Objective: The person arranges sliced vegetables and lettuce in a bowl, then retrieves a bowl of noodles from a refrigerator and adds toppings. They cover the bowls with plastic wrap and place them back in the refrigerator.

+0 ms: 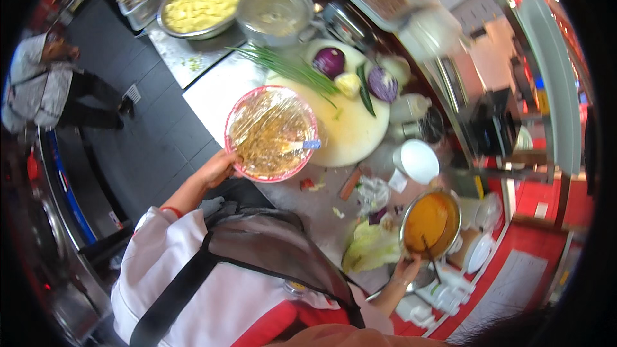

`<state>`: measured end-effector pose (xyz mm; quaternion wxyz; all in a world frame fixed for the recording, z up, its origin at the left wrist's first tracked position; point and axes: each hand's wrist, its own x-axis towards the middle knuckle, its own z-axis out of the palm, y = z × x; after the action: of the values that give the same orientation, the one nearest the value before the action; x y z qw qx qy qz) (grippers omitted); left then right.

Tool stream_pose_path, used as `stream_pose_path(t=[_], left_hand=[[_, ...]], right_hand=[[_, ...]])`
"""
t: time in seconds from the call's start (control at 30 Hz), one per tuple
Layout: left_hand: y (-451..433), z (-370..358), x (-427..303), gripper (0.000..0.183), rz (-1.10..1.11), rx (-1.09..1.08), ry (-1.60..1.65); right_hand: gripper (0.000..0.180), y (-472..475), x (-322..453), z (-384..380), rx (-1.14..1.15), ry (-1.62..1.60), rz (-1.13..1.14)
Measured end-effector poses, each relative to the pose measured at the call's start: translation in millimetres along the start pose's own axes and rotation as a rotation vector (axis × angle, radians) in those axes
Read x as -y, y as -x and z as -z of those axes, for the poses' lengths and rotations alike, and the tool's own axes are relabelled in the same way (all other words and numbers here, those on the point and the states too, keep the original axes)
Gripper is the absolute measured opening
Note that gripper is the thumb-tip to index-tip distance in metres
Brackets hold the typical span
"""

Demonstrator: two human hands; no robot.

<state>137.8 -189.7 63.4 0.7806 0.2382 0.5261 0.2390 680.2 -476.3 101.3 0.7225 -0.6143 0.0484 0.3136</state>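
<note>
My left hand [219, 168] grips the rim of a red-edged bowl [271, 176] covered in clear plastic wrap. Brown, moist food shows through the wrap, and a small blue-and-white label or handle [311, 144] lies near the bowl's right side. At lower right, my right hand [407, 270] holds the near rim of a metal bowl [454, 207] containing orange sauce [429, 219] and a dark-handled utensil [429, 250]. Beyond the wrapped bowl, a round white cutting board [356, 135] carries green chives or scallions [294, 70], a red onion [329, 61], a cut purple cabbage [383, 83] and a long green chili [365, 89].
A metal basin of cut yellow pieces [205, 5] and a lidded pot [274, 14] stand at the back. Cabbage leaves [371, 246], crumpled plastic [373, 193] and a white bowl [417, 161] occupy the right counter. Another person [43, 86] stands on the floor at left.
</note>
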Motion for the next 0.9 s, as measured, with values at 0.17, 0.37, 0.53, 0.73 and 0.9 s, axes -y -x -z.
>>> stream_pose_path(t=[0.17, 0.37, 0.53, 0.73, 0.9], left_hand=[[65, 74, 4, 0.019, -0.093, -0.163, 0.247], [119, 228, 11, 0.027, -0.2, -0.417, 0.406], [161, 387, 16, 0.034, -0.302, -0.571, 0.54], [216, 563, -6, 0.015, -0.397, -0.779, 0.701], [237, 700, -40, 0.018, -0.574, -0.873, 0.907]], right_hand=[[0.022, 96, -28, -47, 0.097, 0.077, -0.17], [0.039, 214, -119, -214, 0.335, 0.257, -0.322], [0.038, 302, -240, -369, 0.6, 0.308, -0.442], [0.033, 429, -377, -573, 0.884, 0.551, -0.519], [0.031, 533, -500, -730, 1.114, 0.744, -0.519]])
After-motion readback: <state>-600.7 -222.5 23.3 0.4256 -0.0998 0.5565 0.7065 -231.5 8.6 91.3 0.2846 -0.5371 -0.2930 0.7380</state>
